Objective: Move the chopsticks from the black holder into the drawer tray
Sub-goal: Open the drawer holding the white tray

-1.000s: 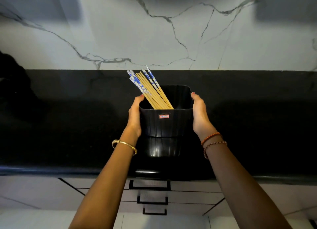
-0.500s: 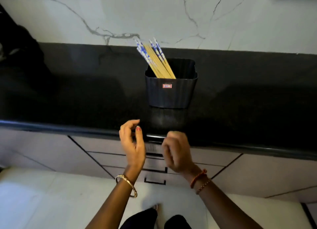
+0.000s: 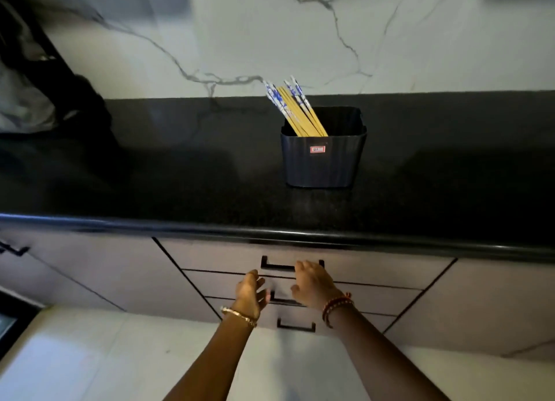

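Both hands dropped from worktop edge to drawers | right hand (image 3: 312,283) fingers curling at top drawer handle (image 3: 277,265), grasp unclear; left hand (image 3: 250,292) fingers apart, empty | chopsticks (image 3: 295,110) remain in black holder (image 3: 322,157) mid-worktop | drawer shut, nothing transferred

Chopsticks (image 3: 292,109) in holder (image 3: 322,160) on counter (image 3: 180,175)

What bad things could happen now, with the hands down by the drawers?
The chopsticks lean over one corner of the black holder, so a bump could tip it. The right hand reaches the top drawer handle while the left hand hangs by the drawer below; pulling might pinch or knock it.
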